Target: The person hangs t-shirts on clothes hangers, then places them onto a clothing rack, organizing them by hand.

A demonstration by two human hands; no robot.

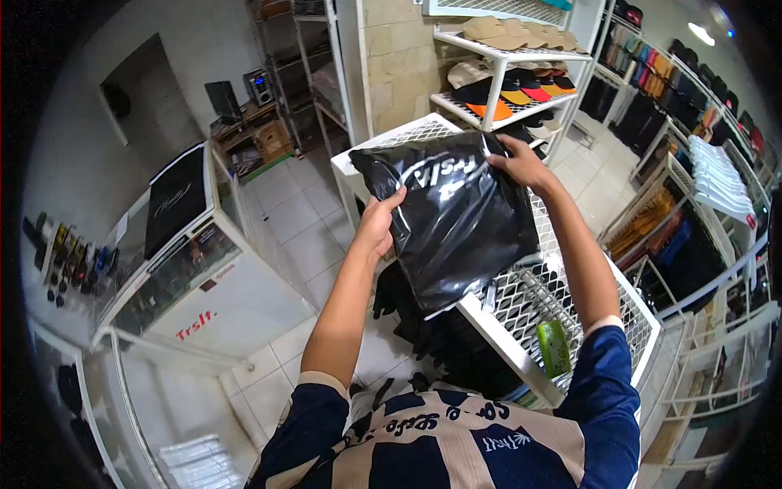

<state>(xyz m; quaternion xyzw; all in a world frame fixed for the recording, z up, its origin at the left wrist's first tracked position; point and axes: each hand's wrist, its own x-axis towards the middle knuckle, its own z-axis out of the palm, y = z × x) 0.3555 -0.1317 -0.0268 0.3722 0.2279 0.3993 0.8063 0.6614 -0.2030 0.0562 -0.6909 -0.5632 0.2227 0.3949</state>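
Note:
A shiny black plastic packaging bag (456, 220) with white lettering is stretched between my hands above a white mesh-topped table. My left hand (381, 222) is closed on its left edge, thumb on top and the other fingers hidden underneath. At the upper right corner, my right hand (521, 163) pinches the plastic. The bag looks flat and creased, and I cannot see what is inside it. Under its lower right part shows the table's white wire mesh (521, 314), where a green packet (553, 349) lies.
Caps (521, 90) fill a white rack (489, 114) behind the table. On the left stands a glass-sided counter (236, 285) with a black cloth (177, 200) on top. White hangers (721, 179) and clothes rails are at the right. Dark cloth items (440, 334) hang below the table's near edge.

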